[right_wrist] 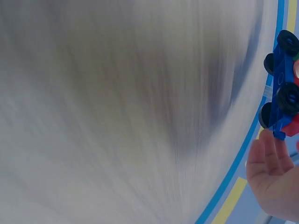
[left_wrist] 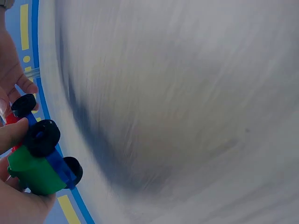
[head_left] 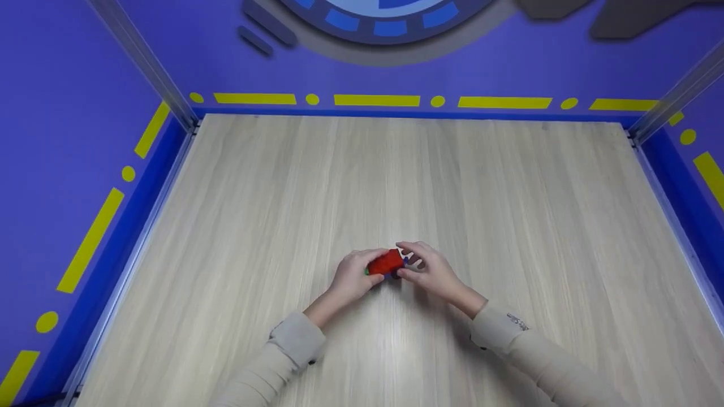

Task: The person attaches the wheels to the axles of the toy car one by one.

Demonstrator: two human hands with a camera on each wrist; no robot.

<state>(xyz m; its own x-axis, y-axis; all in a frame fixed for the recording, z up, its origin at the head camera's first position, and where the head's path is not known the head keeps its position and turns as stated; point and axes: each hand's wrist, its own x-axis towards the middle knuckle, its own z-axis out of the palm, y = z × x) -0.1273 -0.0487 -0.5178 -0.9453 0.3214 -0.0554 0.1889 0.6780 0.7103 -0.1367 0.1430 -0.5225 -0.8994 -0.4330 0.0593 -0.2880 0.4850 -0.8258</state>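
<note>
A small toy truck with a red block on top (head_left: 386,263) is held above the table between both hands. Its green front (left_wrist: 35,170), blue chassis (right_wrist: 280,70) and black wheels (left_wrist: 42,137) show in the wrist views. My left hand (head_left: 349,276) grips the truck from the left, thumb on the near side and fingers on the far side. At its other end is my right hand (head_left: 434,272), fingers loosely bent and thumb close to the red block. In the right wrist view, the right hand's fingertips (right_wrist: 268,140) are at the blue chassis end; firm contact is unclear.
A light wood-grain tabletop (head_left: 384,181) spreads around the hands. Blue-purple panels with yellow markings (head_left: 376,100) stand along the back and both sides. Metal rails (head_left: 141,249) run along the side edges.
</note>
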